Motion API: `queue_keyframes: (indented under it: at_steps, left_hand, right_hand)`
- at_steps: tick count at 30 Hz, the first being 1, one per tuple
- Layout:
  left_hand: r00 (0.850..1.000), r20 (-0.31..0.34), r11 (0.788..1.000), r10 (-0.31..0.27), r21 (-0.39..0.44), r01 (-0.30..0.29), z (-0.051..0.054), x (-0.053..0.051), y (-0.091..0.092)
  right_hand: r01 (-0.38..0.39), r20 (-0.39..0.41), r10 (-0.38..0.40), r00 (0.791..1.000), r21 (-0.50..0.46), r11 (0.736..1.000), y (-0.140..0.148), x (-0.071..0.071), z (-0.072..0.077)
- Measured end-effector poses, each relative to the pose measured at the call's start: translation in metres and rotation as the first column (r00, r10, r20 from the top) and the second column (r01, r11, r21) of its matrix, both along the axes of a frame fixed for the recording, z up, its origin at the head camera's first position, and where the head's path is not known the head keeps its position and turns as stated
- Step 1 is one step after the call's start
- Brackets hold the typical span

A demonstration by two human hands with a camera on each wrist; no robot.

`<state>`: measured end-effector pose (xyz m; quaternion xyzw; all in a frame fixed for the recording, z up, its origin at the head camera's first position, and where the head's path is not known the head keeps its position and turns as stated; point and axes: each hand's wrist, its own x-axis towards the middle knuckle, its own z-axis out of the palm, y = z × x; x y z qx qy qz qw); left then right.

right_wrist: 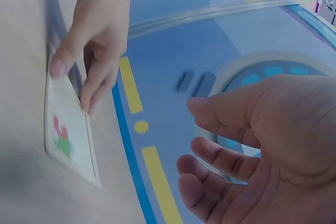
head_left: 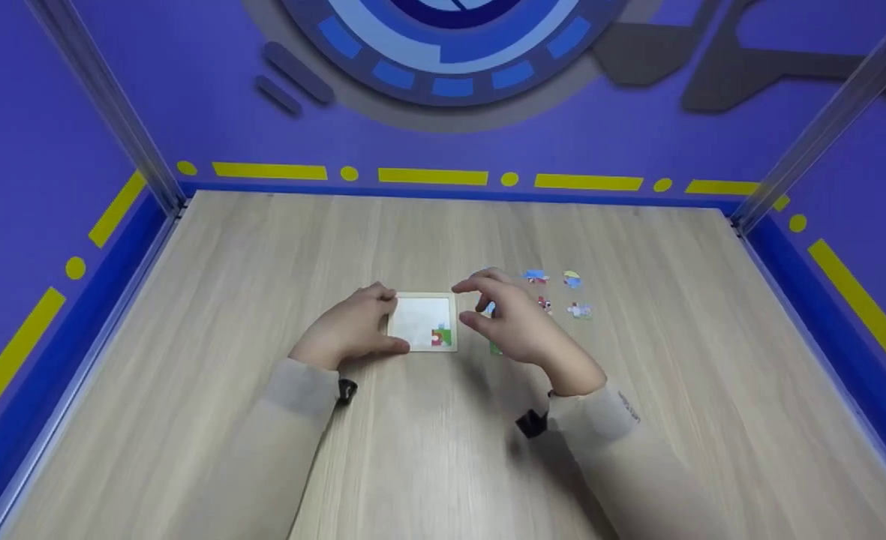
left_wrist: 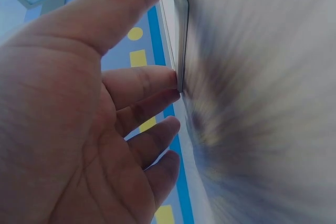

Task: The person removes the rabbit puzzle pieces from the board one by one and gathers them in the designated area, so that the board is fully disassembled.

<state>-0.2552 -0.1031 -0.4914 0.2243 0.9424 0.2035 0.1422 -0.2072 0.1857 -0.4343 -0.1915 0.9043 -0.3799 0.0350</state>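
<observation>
A small square puzzle tray with a pale rim lies on the table in the head view. One green and red jigsaw piece sits in its lower right corner. My left hand holds the tray's left side, thumb at the near corner and fingers at the far corner; the left wrist view shows the thumb and forefinger on its edge. My right hand hovers just right of the tray. Its thumb and fingers are apart and hold nothing in the right wrist view.
Loose jigsaw pieces lie right of the tray: a blue and red piece, a yellow and blue piece, a pale piece and several others partly hidden by my right hand. Blue walls enclose the wooden table.
</observation>
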Motion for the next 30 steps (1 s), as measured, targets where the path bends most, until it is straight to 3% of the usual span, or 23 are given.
queue_keyframes:
  at_steps: [5, 10, 16, 23, 30]
  left_hand:
    - [1.000, -0.004, 1.000, 0.000, 0.008, 0.000, 0.000, 0.000, 0.001]
    - [1.000, -0.020, 1.000, -0.006, 0.020, 0.006, 0.001, -0.001, 0.000]
    - [1.000, -0.020, 1.000, -0.016, 0.000, 0.016, -0.003, 0.000, -0.002]
    - [1.000, 0.000, 1.000, 0.002, 0.002, -0.002, 0.000, 0.001, -0.001]
    - [1.000, 0.011, 1.000, 0.002, 0.001, -0.002, 0.000, 0.001, -0.001]
  right_hand:
    - [-0.029, 0.045, 0.031, 0.999, -0.040, 0.999, -0.016, 0.001, -0.011]
    - [-0.062, 0.071, 0.063, 0.996, -0.021, 0.998, -0.031, 0.000, -0.026]
    - [-0.053, 0.090, 0.045, 0.995, 0.085, 0.995, -0.040, -0.002, -0.043]
    - [-0.066, 0.070, 0.051, 0.996, 0.244, 0.967, -0.045, -0.003, -0.053]
    - [-0.067, 0.034, 0.060, 0.998, 0.283, 0.957, -0.046, -0.005, -0.059]
